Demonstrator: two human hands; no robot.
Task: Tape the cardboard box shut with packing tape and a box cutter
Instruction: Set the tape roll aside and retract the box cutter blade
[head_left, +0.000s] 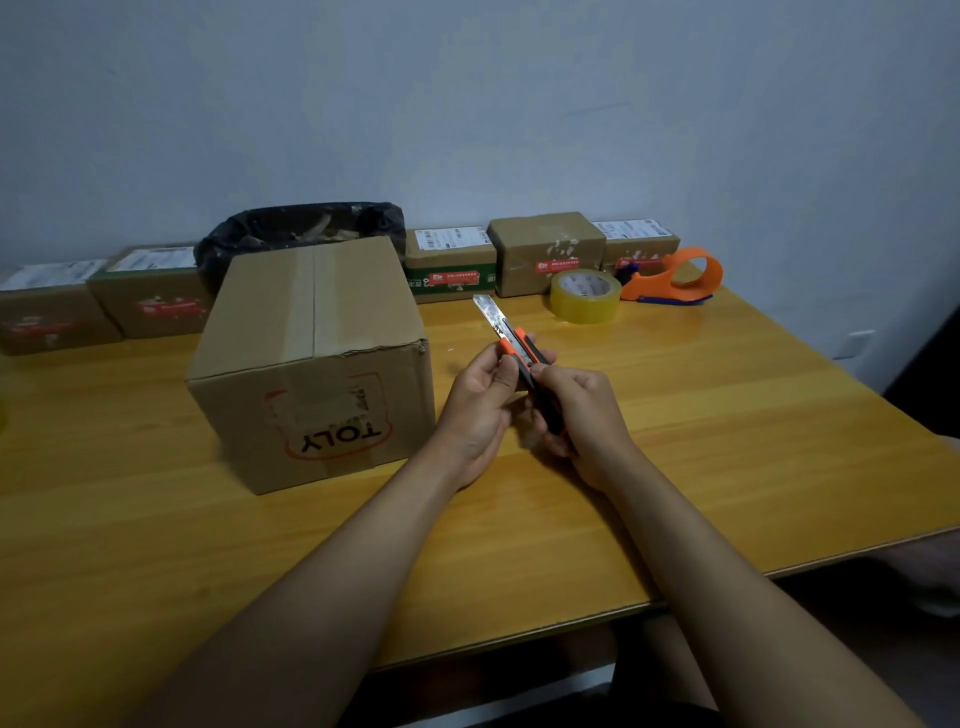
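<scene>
Far left, two small parcels (104, 299) sit along the wall edge of the wooden table (675, 441). Next, a black-lined bin (291, 228) with scraps behind the cardboard box (311, 358). Box stands left of centre on the table, top flaps closed, tape strip down the centre seam, "TOLY" logo upside down on the near face, near-right top corner dented. Left hand (480, 408) just right of the box, not touching it, fingers curled, thumb and fingertips pinching the orange front of the box cutter (519, 358). Blade (491, 312) extended, pointing away and slightly left, above the table. Right hand (582, 415) wrapped around the cutter's black handle, thumb on top near the slider. Behind, three more parcels (545, 252) against the wall. Clear packing tape roll (585, 295) lies flat beyond the hands, well apart from the box. Orange tape dispenser (675, 278) just right of the roll.
</scene>
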